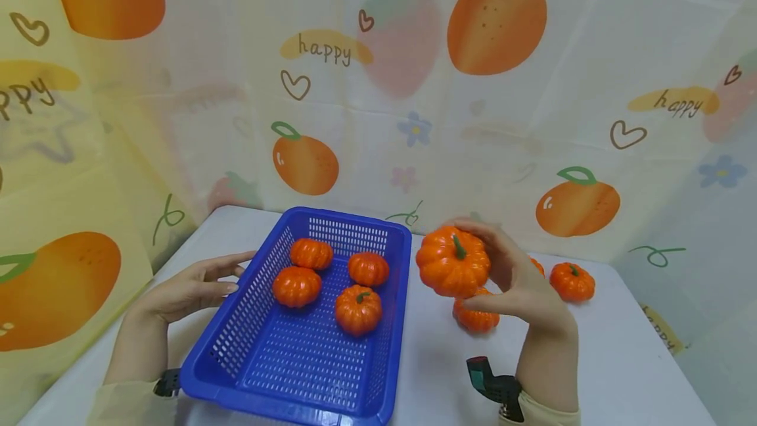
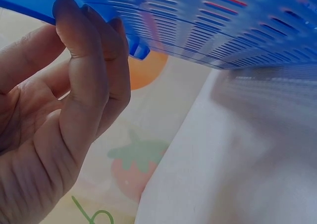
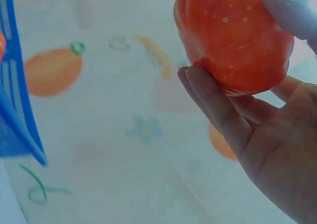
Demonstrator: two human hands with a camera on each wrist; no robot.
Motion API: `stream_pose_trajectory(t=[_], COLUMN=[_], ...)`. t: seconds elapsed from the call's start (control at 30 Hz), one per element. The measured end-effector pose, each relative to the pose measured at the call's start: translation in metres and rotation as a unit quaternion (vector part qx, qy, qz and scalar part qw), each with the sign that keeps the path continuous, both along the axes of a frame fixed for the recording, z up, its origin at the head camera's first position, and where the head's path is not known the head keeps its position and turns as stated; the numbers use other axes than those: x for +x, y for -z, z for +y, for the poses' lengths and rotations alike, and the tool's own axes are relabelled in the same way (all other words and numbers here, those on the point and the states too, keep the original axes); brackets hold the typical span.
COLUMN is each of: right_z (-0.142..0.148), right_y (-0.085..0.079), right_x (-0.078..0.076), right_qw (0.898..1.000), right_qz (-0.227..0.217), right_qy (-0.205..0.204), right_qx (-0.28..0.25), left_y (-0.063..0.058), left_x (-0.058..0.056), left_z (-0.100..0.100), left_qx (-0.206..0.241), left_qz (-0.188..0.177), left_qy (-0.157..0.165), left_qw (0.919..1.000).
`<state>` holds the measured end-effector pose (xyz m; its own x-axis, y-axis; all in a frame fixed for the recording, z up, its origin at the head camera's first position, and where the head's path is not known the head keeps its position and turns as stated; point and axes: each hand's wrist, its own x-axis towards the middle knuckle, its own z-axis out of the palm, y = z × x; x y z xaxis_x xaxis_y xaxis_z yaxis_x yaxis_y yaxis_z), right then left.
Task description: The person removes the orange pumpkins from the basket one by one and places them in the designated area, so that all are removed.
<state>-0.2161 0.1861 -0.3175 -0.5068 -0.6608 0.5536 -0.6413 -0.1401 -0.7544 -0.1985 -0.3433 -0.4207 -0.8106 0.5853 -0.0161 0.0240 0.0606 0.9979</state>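
My right hand (image 1: 523,284) holds a small orange pumpkin (image 1: 453,261) with a green stem, raised above the table to the right of a blue plastic basket (image 1: 404,321). In the right wrist view the thumb and fingers grip opposite sides of the pumpkin (image 3: 233,40). My left hand (image 1: 189,288) is at the basket's left side, fingers loosely bent. The left wrist view has those fingertips right at the underside of the blue rim (image 2: 29,6). Several orange pumpkins, one of them a front pumpkin (image 1: 358,311), lie in the back half of the basket.
On the white table (image 1: 633,354), a pumpkin (image 1: 476,314) sits behind the right hand, partly hidden. Another pumpkin (image 1: 572,282) lies farther right, with part of one more beside it. A fruit-printed cloth (image 1: 378,117) hangs behind the table.
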Motion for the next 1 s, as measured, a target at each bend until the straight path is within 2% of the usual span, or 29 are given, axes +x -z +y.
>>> stream_pose_trajectory(t=[0.1,0.23,0.47,0.63,0.73,1.0], right_z=[0.02,0.046,0.086,0.111,0.121,0.141], right_y=[0.005,0.012,0.021,0.036,0.046,0.07], right_x=[0.001,0.001,0.004,0.002,0.002,-0.003], right_qw=[1.0,0.997,0.984,0.974,0.965,0.928], right_qz=[-0.005,-0.036,-0.075,-0.096,-0.122,-0.201], right_qy=[0.016,0.034,0.149,0.175,0.203,0.289], right_qx=[-0.022,-0.055,-0.064,-0.104,-0.115,-0.121], left_y=[0.0,-0.001,-0.001,-0.001,-0.001,-0.001], left_x=[0.0,0.001,0.0,-0.001,0.0,0.001], left_z=[0.0,0.001,0.001,0.001,0.001,0.0], left_qx=[0.003,0.004,0.004,0.003,-0.002,-0.009], left_qz=[-0.003,-0.003,-0.003,-0.002,-0.006,-0.004], left_qy=[0.001,-0.001,0.002,0.003,-0.001,-0.002], left_qw=[1.0,1.0,1.0,1.0,1.0,1.0])
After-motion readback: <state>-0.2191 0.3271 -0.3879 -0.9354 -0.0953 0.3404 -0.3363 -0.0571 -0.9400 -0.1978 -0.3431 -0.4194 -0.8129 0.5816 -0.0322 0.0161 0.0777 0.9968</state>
